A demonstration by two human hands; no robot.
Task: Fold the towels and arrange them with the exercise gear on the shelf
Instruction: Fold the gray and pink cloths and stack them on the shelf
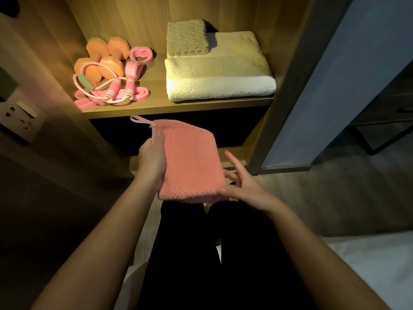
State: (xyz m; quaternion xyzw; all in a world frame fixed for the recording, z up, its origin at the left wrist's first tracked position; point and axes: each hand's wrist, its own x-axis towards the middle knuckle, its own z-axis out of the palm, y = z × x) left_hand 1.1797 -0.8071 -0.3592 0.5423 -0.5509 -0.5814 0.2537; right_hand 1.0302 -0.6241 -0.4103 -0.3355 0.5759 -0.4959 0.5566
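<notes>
Pink towel: a folded pink towel (190,162) was held in the air in front of the shelf (178,106), below its front edge and above the person's dark-clad legs (201,253).
Hanging loop: a pale loop (140,119) stuck out from the towel's far left corner, just above the left thumb.
Left hand: the left hand (153,161) grasped the towel's left edge, with the thumb lying along the top and the fingers hidden beneath the cloth.
Right hand: the right hand (243,186) was at the towel's near right corner, its fingers spread and mostly straight. The fingertips touched the right edge and the thumb touched the corner, without a closed grasp.
Shelf, right side: a large folded cream towel (219,74) lay there, with a small beige textured towel (186,39) stacked on its rear left part.
Shelf, left side: orange dumbbells (105,57) sat at the back, touching a pink resistance band (138,58). A pink-handled skipping rope (116,86) was coiled in front of them.
Left wall: a wall socket (17,119) was mounted there, well apart from the hands.
</notes>
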